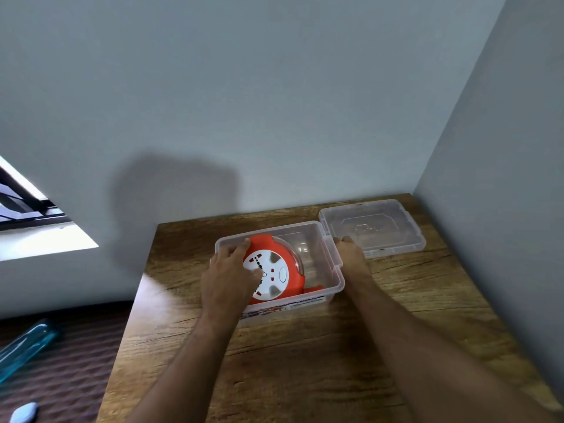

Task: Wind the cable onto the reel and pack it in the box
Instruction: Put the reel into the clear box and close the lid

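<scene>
Two bare arms reach over a wooden counter (305, 346). The left hand (227, 277) grips an orange and white reel (276, 274) sitting inside a clear box (331, 264). The right hand (351, 251) grips the box's right rim. Beyond lies its clear lid (372, 228).

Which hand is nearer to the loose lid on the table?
Right. The right hand rests on the box's right rim, beside the lid. The left hand grips the reel at the box's far side.
</scene>
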